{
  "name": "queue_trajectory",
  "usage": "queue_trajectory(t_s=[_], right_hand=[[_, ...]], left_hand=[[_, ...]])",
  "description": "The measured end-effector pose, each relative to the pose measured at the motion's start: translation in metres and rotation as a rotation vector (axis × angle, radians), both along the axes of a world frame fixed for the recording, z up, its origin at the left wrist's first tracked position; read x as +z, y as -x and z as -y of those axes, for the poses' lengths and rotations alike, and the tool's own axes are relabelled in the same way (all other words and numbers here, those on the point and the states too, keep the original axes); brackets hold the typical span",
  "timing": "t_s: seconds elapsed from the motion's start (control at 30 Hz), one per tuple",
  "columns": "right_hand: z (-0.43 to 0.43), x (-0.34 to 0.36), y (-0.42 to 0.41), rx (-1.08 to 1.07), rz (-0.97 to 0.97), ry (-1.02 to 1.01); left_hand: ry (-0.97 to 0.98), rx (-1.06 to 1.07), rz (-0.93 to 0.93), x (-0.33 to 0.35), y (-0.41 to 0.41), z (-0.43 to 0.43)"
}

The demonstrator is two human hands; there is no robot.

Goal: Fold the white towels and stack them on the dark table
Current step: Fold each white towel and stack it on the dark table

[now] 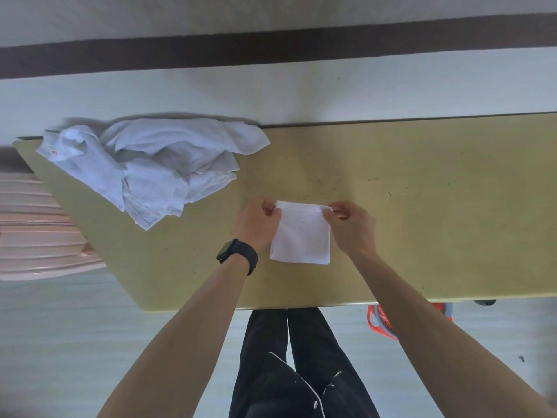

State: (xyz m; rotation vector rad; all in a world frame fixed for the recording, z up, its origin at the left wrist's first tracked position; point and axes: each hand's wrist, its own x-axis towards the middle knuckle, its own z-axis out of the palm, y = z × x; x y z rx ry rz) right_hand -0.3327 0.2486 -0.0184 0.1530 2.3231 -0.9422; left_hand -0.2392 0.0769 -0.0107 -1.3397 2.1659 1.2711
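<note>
- Folded towel [301,233], a small white square, flat on the surface [437,206], middle of the view, closer to the near edge than the far one, short of both.
- Left grip [256,223] clenched on the towel's far left corner, thumb and fingers pinching the cloth; black watch [238,256] on that wrist.
- Right grip [351,226] pinching the far right corner the same way; far edge of the towel taut between the two, slightly lifted.
- Pile of loose white towels [150,164] heaped on the far left corner of the surface, spilling over the far edge against the wall [301,95], one flap pointing toward the near side; small red label [54,152] on the leftmost piece.
- Strip of bare surface between pile and folded towel, the two apart.
- Wide bare stretch to the right of the right grip, running to the picture's right side, marked only by small dark specks.
- Left end of the surface cut at a slant, rounded near corner.
- Beyond that end, a pink ribbed object [36,224], kind unclear.
- Below the near edge, black trousers [301,357] and, to the right, something orange and grey [379,321] on the floor, partly hidden, contents not visible.
</note>
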Motion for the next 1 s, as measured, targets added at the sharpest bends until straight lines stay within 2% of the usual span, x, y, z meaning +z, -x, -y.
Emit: queue_trajectory(t_s=[0.1, 0.2, 0.43, 0.53, 0.63, 0.8, 0.87, 0.9, 1.0], right_hand=[[0.001, 0.003, -0.001, -0.013, 0.0, 0.014], [-0.007, 0.006, -0.014, 0.011, -0.064, -0.005], [-0.008, -0.007, -0.061, 0.582, -0.587, -0.08], [-0.003, -0.022, -0.067, 0.734, -0.588, -0.143], [-0.008, -0.036, -0.068, 0.848, -0.543, -0.209], [-0.018, -0.045, -0.064, 0.977, -0.57, -0.202], [-0.019, -0.043, -0.064, 0.963, -0.596, -0.181], [-0.019, -0.041, -0.064, 0.922, -0.6, -0.172], [-0.019, -0.035, -0.064, 0.754, -0.577, -0.173]], left_hand=[[-0.013, 0.043, -0.007, 0.003, -0.003, -0.002], [-0.105, 0.1, 0.02, 0.01, -0.017, -0.005], [-0.306, 0.082, 0.018, 0.008, -0.059, -0.013], [-0.35, 0.056, 0.006, 0.005, -0.063, -0.016], [-0.297, 0.039, 0.003, 0.002, -0.068, -0.018], [-0.259, 0.054, 0.0, -0.002, -0.076, -0.017], [-0.194, -0.006, -0.027, -0.001, -0.077, -0.018], [-0.094, -0.062, -0.036, 0.0, -0.076, -0.019], [0.407, -0.317, -0.161, -0.002, -0.07, -0.026]])
